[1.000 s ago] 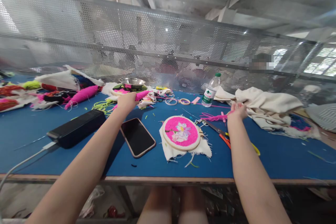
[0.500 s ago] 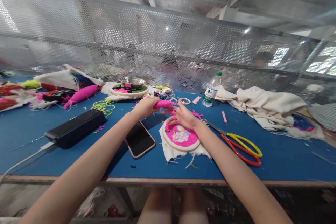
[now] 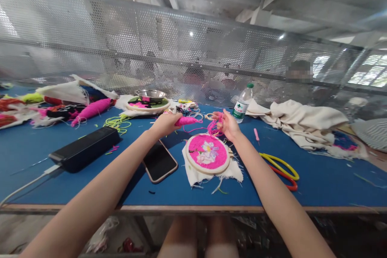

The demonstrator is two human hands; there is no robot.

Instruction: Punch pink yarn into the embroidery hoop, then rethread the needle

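Note:
My left hand (image 3: 165, 124) is closed around a pink yarn bundle (image 3: 186, 121), whose tapered end points right. Loose pink yarn (image 3: 214, 129) hangs in loops by my right hand (image 3: 227, 125), which has its fingers curled on some of the strands. One strand runs between the bundle and these loops. Below the hands lies an embroidery hoop (image 3: 208, 170) with a white flower on a pink ground, its white cloth fraying around the rim. A phone (image 3: 160, 162) rests left of the hoop. Scissors with red and yellow handles (image 3: 282, 166) are partly hidden by my right forearm.
A black box with a cable (image 3: 86, 149) sits at left. Behind are a second hoop with a metal bowl (image 3: 151, 95), another pink yarn bundle (image 3: 93, 111) and a water bottle (image 3: 242, 105). A pink-handled tool (image 3: 256, 134) and cream cloth (image 3: 305, 121) are at right.
My right hand has moved right and slightly up from above the hoop, drawing pink yarn with it. The hoop's design now shows fully. My left hand stays nearly in place.

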